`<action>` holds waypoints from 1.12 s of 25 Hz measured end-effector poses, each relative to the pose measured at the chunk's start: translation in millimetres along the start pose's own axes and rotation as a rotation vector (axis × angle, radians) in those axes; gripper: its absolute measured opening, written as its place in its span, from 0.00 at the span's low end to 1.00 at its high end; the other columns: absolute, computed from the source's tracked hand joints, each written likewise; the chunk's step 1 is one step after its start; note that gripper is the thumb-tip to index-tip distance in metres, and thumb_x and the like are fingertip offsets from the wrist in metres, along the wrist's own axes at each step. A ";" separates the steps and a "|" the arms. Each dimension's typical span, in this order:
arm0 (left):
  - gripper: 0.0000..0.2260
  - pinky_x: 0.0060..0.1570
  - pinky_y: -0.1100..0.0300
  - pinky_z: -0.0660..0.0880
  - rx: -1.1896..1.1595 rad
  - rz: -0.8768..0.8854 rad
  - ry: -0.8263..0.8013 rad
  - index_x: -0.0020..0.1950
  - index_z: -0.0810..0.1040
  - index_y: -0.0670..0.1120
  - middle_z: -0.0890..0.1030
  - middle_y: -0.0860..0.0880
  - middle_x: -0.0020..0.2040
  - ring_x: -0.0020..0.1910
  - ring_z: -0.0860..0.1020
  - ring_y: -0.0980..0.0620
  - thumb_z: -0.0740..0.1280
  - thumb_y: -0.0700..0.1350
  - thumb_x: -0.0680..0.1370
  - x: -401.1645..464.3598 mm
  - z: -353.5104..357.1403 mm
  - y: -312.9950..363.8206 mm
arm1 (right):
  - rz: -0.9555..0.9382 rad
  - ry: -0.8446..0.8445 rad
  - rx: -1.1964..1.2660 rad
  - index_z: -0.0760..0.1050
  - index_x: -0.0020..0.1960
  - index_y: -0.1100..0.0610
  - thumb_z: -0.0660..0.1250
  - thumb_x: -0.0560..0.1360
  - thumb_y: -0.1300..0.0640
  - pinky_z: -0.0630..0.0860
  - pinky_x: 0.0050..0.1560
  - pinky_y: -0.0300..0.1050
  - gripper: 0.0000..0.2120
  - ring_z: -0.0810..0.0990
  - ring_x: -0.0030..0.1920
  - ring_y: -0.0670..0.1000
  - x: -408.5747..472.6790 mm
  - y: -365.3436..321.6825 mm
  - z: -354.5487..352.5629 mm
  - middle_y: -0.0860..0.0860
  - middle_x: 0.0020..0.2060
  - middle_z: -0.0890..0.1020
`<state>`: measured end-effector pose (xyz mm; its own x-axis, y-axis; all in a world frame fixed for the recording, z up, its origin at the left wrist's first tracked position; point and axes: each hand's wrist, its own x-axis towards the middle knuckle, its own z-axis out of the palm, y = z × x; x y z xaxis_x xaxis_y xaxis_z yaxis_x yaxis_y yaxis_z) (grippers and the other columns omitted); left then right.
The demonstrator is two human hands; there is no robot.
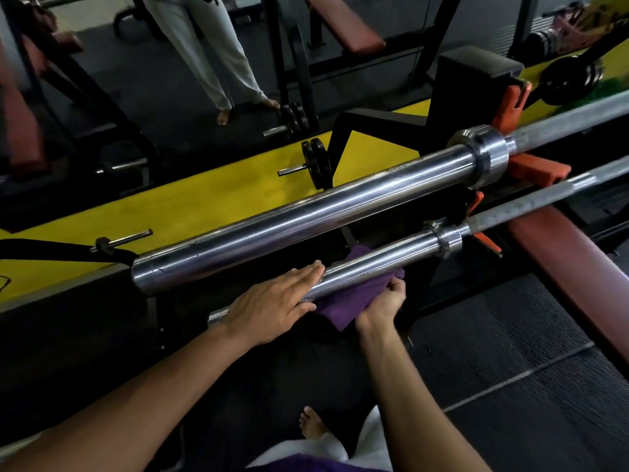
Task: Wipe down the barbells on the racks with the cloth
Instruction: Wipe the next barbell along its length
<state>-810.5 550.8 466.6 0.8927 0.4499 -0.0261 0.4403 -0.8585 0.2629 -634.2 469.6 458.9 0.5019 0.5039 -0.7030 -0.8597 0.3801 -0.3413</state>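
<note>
A flat-fingered left hand steadies the lower barbell at centre frame while the right hand, at four o'clock, grips the purple cloth beneath; the loosely draped cloth may slip off mid-stroke.

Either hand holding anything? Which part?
The right hand grips the purple cloth by its bunched near edge, under the lower barbell sleeve. The left hand rests flat on that sleeve, gripping nothing.

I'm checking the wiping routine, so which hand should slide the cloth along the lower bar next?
The right hand. Its fingers already pinch the purple cloth wrapped under the lower barbell, while the left hand lies flat on the bar, steadying it.
</note>
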 end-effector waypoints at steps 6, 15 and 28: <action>0.33 0.74 0.59 0.61 -0.082 -0.037 -0.132 0.83 0.44 0.58 0.47 0.63 0.80 0.75 0.49 0.63 0.60 0.59 0.83 -1.3 -7.0 -0.6 | -0.063 0.062 -0.710 0.81 0.50 0.56 0.62 0.80 0.50 0.77 0.48 0.47 0.13 0.82 0.45 0.54 -25.2 -17.8 -57.1 0.55 0.45 0.85; 0.30 0.69 0.54 0.68 -0.219 -0.299 0.193 0.82 0.55 0.58 0.57 0.63 0.79 0.79 0.60 0.53 0.51 0.65 0.81 -82.2 -7.3 -5.6 | -0.515 -0.100 -1.169 0.78 0.51 0.51 0.58 0.84 0.48 0.72 0.47 0.45 0.11 0.78 0.44 0.45 -83.3 -85.4 -63.1 0.48 0.44 0.82; 0.14 0.73 0.54 0.69 0.151 -0.084 0.661 0.66 0.80 0.39 0.81 0.44 0.65 0.67 0.77 0.49 0.65 0.41 0.82 -156.0 -64.9 21.7 | -1.046 -0.414 -1.531 0.72 0.55 0.59 0.62 0.83 0.55 0.65 0.45 0.44 0.07 0.73 0.45 0.49 -31.8 -67.7 -8.4 0.53 0.46 0.77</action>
<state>-946.5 477.9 539.0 0.6299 0.5309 0.5668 0.5570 -0.8175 0.1467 -592.8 421.4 499.1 0.5928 0.7756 0.2168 0.5448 -0.1879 -0.8173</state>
